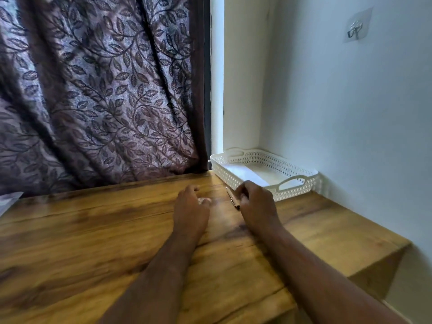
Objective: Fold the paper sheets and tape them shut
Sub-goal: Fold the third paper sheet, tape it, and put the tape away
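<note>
Our hands meet near the tray, with no folding or taping visible on the table yet.

At the far left edge a pale corner of something (9,198) pokes in below the leaf-patterned curtain (98,90); we cannot tell whether it is paper. Moving right along the wooden table (81,242), our left hand (190,206) rests loosely curled, a small whitish blur at its fingertips that we cannot identify, so its grip stays uncertain. Beside it lies a slim pen (232,198), touching or just under our right hand (256,202), whose fingers are curled closed; whether they pinch the pen we cannot tell. Just beyond, the white perforated tray (301,181) in the corner holds a flat white sheet of paper (243,173), seemingly unfolded. We judge the work barely begun; no tape is visible.
</note>
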{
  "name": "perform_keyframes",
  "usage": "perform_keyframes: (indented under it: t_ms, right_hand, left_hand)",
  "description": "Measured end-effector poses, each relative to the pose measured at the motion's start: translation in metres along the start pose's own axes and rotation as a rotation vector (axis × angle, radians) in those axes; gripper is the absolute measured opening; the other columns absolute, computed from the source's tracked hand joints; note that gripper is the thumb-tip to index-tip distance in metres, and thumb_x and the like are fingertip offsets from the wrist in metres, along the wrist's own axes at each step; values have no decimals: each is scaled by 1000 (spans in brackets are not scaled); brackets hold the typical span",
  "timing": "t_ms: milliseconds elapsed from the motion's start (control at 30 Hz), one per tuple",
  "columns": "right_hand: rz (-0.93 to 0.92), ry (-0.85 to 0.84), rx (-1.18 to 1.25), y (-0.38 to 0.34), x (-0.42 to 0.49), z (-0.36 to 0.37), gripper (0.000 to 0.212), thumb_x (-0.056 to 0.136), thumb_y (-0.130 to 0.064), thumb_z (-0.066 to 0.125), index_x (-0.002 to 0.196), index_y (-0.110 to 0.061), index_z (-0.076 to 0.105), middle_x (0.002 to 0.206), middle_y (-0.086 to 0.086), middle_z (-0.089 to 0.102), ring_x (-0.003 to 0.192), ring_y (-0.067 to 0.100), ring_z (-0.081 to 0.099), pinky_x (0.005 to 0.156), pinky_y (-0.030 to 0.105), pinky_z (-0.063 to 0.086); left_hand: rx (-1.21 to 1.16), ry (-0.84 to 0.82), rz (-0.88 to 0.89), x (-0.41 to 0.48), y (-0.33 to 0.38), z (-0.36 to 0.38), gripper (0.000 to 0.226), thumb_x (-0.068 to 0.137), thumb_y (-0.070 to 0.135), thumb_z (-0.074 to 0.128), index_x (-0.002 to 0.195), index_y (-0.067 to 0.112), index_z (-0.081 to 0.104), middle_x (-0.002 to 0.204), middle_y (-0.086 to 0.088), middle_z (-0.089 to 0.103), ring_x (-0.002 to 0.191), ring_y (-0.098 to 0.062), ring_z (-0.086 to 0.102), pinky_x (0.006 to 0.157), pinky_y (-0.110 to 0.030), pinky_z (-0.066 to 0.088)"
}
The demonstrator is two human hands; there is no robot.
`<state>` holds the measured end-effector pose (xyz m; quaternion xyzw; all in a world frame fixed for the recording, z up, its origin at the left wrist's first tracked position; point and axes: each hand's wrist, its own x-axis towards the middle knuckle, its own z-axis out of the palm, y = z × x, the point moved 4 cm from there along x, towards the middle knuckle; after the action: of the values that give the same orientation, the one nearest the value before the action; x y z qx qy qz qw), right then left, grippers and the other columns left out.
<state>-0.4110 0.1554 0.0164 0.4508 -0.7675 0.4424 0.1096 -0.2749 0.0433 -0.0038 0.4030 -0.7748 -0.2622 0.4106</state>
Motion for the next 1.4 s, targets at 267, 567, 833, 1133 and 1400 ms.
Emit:
perform_keyframes:
  t_ms: [267, 567, 833, 1133, 1400]
  right_hand:
    - [-95, -203, -366, -3, 11, 32, 18, 90, -4, 55, 107, -9, 60, 101, 14, 68, 93, 31, 67, 72, 34, 50]
    - [-210, -283, -689, -20, 23, 59, 25, 85, 2, 61, 107, -6, 69, 106, 17, 66, 98, 35, 65, 79, 40, 55]
    - [-209, -280, -535, -7, 1, 36, 14, 96, -21, 57, 107, -15, 63, 106, 9, 63, 95, 28, 62, 78, 38, 51]
    - [-180, -283, -460, 45, -25, -39, 8, 94, -27, 64, 99, -27, 69, 100, -5, 67, 93, 17, 62, 83, 34, 49]
    - [-133, -221, -480, 103, -21, -96, 16, 91, -21, 68, 102, -32, 71, 101, -6, 73, 92, 15, 65, 81, 35, 54]
  left_hand:
    - [258, -103, -32, 10, -3, 10, 68, 85, 39, 75, 140, 10, 48, 137, -8, 57, 127, -23, 52, 105, -33, 42]
    - [88, 4, -77, 20, -16, 12, 40, 81, 39, 77, 110, 19, 61, 108, 2, 64, 102, -18, 60, 91, -38, 51]
    - [-245, 70, -135, 9, -9, -4, 23, 88, 41, 69, 101, 23, 64, 92, 10, 67, 78, -2, 57, 68, -26, 41]
    - [-199, -70, -34, -3, -3, -5, 28, 85, 38, 73, 109, 25, 68, 97, 12, 68, 86, -4, 61, 68, -22, 44]
    - [-127, -297, 324, -40, 56, 33, 28, 82, 48, 77, 104, 35, 66, 90, 18, 65, 73, 7, 58, 59, -9, 40]
